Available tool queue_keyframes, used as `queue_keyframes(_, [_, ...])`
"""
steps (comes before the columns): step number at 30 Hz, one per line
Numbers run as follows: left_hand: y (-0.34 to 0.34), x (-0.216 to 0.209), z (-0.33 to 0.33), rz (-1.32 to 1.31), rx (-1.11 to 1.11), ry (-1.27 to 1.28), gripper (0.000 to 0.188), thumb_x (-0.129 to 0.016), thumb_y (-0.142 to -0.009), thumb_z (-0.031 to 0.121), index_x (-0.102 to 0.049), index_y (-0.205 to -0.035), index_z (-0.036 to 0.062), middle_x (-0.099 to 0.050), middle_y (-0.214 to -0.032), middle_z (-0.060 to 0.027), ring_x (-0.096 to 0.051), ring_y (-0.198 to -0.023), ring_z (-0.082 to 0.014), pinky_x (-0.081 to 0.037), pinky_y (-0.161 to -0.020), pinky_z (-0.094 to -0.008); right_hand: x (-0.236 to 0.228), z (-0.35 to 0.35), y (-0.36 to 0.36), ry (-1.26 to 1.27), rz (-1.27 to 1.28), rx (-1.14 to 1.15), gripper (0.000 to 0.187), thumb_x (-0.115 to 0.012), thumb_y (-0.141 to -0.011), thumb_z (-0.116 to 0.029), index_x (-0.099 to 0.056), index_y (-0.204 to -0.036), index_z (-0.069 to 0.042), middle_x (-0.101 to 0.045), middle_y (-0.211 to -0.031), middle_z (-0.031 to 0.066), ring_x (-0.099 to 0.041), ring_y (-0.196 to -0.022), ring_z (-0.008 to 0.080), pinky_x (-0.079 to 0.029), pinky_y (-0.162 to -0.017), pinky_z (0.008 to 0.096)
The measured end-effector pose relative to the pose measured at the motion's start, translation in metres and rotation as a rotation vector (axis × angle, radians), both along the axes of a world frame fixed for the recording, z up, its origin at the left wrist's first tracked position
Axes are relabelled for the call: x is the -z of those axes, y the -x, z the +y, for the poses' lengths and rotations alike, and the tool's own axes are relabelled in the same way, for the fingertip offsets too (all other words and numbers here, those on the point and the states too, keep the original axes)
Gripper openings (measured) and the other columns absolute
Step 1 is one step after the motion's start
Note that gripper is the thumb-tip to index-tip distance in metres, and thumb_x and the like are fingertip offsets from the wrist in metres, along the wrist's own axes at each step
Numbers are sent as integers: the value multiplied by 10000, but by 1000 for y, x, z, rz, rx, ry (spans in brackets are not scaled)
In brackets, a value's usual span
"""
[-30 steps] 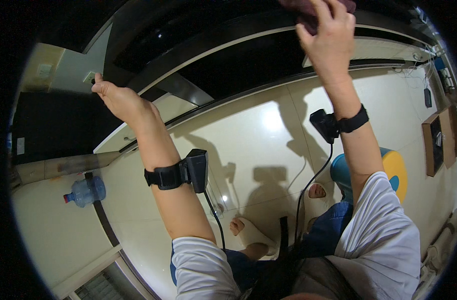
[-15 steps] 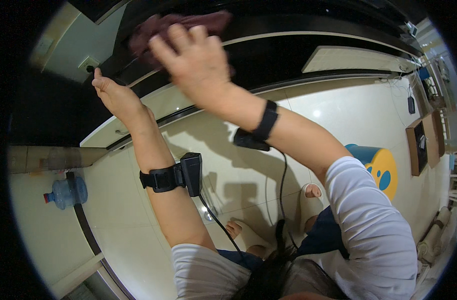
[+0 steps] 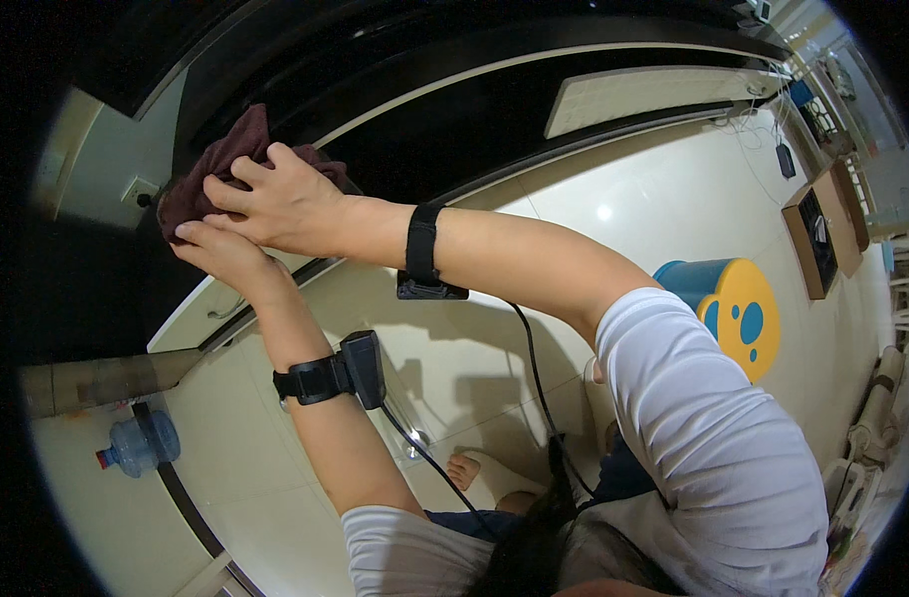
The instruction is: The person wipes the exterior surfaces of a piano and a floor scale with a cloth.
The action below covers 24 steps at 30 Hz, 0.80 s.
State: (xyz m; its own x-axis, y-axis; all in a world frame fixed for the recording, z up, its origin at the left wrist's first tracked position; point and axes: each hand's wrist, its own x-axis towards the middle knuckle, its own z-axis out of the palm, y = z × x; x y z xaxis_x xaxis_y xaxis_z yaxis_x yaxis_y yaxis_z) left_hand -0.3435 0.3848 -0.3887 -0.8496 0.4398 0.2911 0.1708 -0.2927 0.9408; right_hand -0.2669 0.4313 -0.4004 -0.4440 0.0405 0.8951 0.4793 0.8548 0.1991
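Observation:
A dark maroon cloth (image 3: 215, 164) lies bunched at the left end of the black surface (image 3: 395, 99). On top of it rests my right hand (image 3: 285, 204), fingers spread and bent, pressing into the folds. My left hand (image 3: 237, 261) is just below, at the cloth's near edge, its fingers stretched out to the left and partly hidden. The two hands meet or overlap there. Each forearm wears a black strap with a small black device, and a cable runs from each.
A wall socket with a black plug (image 3: 138, 192) is left of the cloth. Below stands a white cabinet front (image 3: 191, 320). A blue water jug (image 3: 141, 443) lies at left. A blue and yellow stool (image 3: 748, 318) and a cardboard box (image 3: 808, 249) stand on the right.
My right hand has brought the cloth left and nearer, to my left hand. The left hand has come down slightly and turned toward the cloth. The view has shifted a little.

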Motion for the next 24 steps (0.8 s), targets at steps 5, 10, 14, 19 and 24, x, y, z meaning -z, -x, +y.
queue_keyframes(5, [-30,16,9,530,-161,204,665,-323,-1000,372,-147,-1464,-71,-54,-1520,-320,-54,-1430,-415,-68,-1158,-443,4,20,-50,-30,-30,46,320,-635,-760,-276,-609,-1079,-274,-508,-1189,-8,-467,-933,199,-382,-638,336])
queue_keyframes(10, [-66,28,18,848,-155,250,826,-401,-962,510,-91,-1475,-58,39,-1530,-303,52,-1438,-407,8,-1148,-501,16,40,-116,-4,-17,156,310,-613,-794,-267,-609,-1099,-318,-487,-1246,-23,-456,-992,197,-393,-687,332])
queue_keyframes(14, [-98,22,30,971,-99,232,891,-446,-945,528,-28,-1478,-51,41,-1532,-295,51,-1437,-401,8,-1151,-511,19,56,-163,-13,18,241,332,-627,-790,-254,-603,-1111,-337,-473,-1252,7,-449,-1007,214,-421,-721,339])
queue_keyframes(19, [-125,21,45,1126,-32,120,789,-514,-952,400,-80,-1510,49,24,-1558,-233,9,-1435,-424,-58,-1140,-553,25,81,-220,-23,53,326,375,-695,-728,-208,-629,-1083,-308,-490,-1228,20,-466,-981,224,-432,-754,346])
queue_keyframes(24, [-130,27,51,1133,-7,118,751,-506,-957,371,-98,-1515,79,30,-1559,-225,3,-1439,-412,-71,-1131,-581,36,106,-277,7,120,393,399,-694,-698,-177,-622,-1066,-315,-498,-1199,28,-479,-958,235,-411,-712,368])
